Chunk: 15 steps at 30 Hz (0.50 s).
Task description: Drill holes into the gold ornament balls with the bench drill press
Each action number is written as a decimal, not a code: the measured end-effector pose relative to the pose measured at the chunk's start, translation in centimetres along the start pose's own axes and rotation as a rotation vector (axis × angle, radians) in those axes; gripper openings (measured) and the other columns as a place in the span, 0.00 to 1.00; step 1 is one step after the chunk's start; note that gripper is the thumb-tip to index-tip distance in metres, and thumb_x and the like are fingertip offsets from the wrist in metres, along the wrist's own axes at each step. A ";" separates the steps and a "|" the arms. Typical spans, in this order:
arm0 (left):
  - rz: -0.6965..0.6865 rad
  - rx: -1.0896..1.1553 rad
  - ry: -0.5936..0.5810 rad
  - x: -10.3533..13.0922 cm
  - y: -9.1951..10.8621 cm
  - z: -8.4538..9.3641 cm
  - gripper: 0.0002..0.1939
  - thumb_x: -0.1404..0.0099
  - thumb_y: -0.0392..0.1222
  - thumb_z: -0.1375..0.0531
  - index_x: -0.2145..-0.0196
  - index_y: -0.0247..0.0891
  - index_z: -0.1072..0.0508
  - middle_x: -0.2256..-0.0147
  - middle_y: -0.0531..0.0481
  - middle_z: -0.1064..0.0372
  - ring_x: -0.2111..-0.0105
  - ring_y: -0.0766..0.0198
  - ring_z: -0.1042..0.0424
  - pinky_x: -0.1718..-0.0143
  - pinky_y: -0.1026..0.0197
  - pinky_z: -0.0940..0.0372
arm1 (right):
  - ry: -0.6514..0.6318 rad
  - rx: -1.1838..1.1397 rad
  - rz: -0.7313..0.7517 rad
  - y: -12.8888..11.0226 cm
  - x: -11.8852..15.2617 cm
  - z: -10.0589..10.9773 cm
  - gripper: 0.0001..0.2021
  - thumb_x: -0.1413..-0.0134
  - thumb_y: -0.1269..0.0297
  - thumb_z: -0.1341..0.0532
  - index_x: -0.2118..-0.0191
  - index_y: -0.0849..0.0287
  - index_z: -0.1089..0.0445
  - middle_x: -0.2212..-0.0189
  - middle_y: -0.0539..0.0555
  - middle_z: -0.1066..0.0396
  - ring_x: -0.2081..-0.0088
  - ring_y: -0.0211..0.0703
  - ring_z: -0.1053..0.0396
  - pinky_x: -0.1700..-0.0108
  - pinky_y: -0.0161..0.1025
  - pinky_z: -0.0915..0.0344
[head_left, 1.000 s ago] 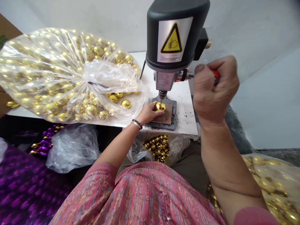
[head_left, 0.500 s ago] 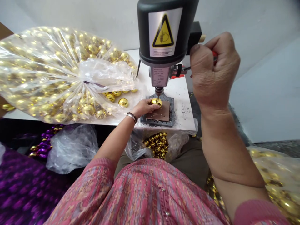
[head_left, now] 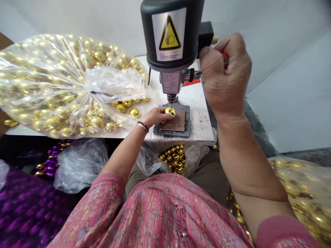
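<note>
My left hand (head_left: 157, 117) pinches a shiny gold faceted ball (head_left: 170, 111) above the brown board (head_left: 177, 124) on the drill press's grey base (head_left: 158, 130). The thin drill bit (head_left: 172, 105) comes down to the top of the ball; whether it is inside the ball I cannot tell. Raised at the right, my right hand (head_left: 226, 75) is closed around the red-tipped feed handle (head_left: 225, 60) of the drill press (head_left: 172, 34). A yellow warning label is stuck to the machine's black housing.
A big clear bag of gold balls (head_left: 51, 86) covers the table's left side, with loose gold balls (head_left: 134, 112) by its opening. Dark shavings lie on the white table (head_left: 203, 106). Below its edge hangs a bag of small gold balls (head_left: 174, 156). Another gold-filled bag (head_left: 307, 186) stands lower right.
The whole view has shifted, so the drill press and both hands appear slightly further left. My left hand still pinches the ball under the bit, and my right hand keeps its grip on the handle.
</note>
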<state>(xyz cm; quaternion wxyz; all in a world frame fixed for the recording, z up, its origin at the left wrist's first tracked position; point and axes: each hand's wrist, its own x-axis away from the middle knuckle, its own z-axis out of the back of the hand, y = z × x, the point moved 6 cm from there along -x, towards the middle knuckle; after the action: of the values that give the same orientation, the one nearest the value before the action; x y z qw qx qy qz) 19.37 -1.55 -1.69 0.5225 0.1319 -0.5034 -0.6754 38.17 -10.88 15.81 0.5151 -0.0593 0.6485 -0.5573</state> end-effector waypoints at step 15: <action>-0.225 -0.335 0.141 0.3 -0.2 -1.5 0.28 0.34 0.40 0.22 0.37 0.35 0.15 0.48 0.44 0.14 0.52 0.55 0.18 0.46 0.58 0.24 | -0.090 0.041 0.105 2.9 1.7 0.3 0.18 0.22 0.47 0.38 0.59 0.55 0.38 0.68 0.47 0.40 0.63 0.33 0.39 0.55 0.36 0.34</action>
<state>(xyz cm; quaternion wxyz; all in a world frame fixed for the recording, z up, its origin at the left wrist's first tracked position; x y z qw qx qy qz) 20.24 -2.63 -2.44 0.4923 0.1458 -0.3284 -0.7928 39.07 -11.12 12.57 0.5736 -0.0396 0.6152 -0.5394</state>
